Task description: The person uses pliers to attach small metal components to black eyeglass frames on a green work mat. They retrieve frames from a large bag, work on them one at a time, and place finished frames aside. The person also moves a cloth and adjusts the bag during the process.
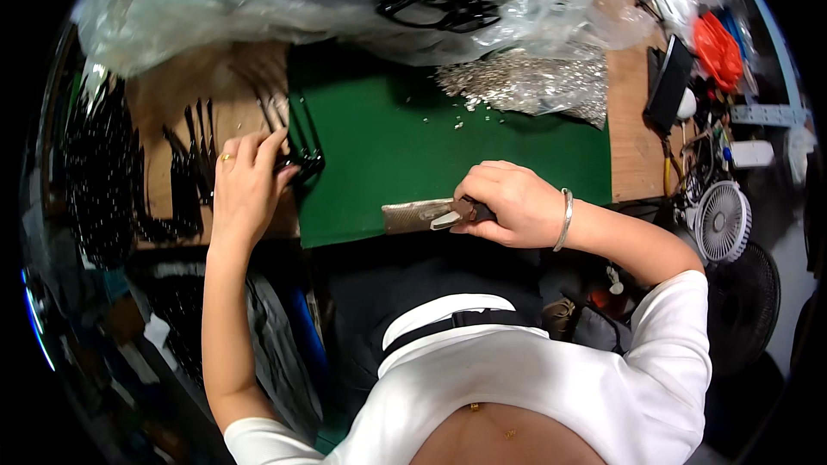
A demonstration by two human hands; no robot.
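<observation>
Left hand (245,185) pinches what looks like a black frame piece (301,159) at desk (379,133) left edge; right hand (508,202) clamps a flat metal tool (418,215), long axis left-right, hands well apart.

The left hand (245,185) pinches a black plastic piece (303,159) at the green mat's (388,146) left edge; the right hand (508,204) grips a flat metal tool (418,215) at its near edge, small silver parts (530,82) heaped at its far right corner.

A wooden workbench (633,151) topped with a green mat (388,146) sits under bright light; a small white fan (722,221) stands beside it.
</observation>
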